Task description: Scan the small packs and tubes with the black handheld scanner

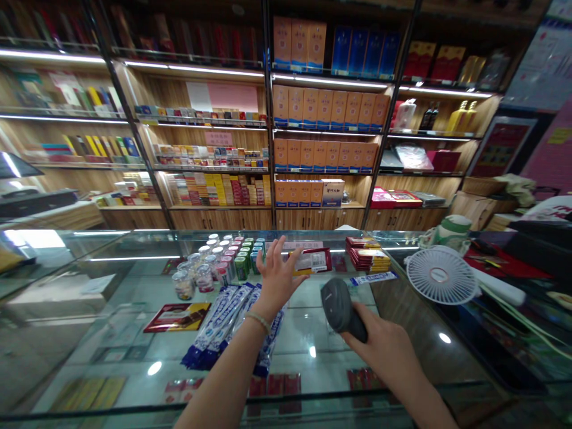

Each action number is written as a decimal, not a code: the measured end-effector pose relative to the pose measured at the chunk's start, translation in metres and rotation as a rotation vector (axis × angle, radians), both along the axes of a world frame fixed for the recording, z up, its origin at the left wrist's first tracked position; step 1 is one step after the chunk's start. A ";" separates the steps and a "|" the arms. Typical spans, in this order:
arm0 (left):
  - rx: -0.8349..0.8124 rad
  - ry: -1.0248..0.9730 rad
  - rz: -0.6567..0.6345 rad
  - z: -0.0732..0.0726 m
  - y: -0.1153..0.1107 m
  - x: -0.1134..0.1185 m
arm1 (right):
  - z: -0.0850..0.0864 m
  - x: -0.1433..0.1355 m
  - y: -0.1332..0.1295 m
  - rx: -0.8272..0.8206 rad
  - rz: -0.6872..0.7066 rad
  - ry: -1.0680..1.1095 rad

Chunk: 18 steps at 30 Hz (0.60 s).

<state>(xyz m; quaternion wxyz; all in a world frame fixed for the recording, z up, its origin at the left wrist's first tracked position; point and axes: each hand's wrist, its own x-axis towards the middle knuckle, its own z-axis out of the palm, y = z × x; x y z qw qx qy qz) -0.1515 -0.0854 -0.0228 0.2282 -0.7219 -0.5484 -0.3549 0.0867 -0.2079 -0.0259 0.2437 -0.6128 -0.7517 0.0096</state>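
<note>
My left hand (277,280) reaches over the glass counter with its fingers spread, holding nothing. Just past it lies a dark red packet (311,260) with a barcode label facing up; whether the fingertips touch it I cannot tell. My right hand (384,345) is wrapped round the handle of a dark barcode scanner (338,305), its head raised above the glass. Under my left forearm spreads a pile of long blue-and-white packets (218,322), partly hidden. Left of them is a red and yellow flat pack (177,317), apparently chocolate. Small round containers (205,277) stand in rows behind.
Stacked red and yellow packs (367,256) sit at the back right, with one blue-and-white packet (374,278) before them. A white fan (440,274) and a green-and-white jug (451,229) stand farther right. Lit shelves of boxes (326,107) line the wall.
</note>
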 end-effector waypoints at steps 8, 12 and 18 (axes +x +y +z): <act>0.005 0.002 -0.002 -0.001 0.002 -0.002 | -0.020 -0.021 0.024 0.280 0.052 -0.191; 0.001 0.004 0.001 0.000 0.000 -0.001 | -0.032 -0.025 0.028 0.323 0.039 -0.201; -0.014 0.016 -0.002 0.002 -0.003 0.000 | -0.042 -0.026 0.028 0.270 0.074 -0.227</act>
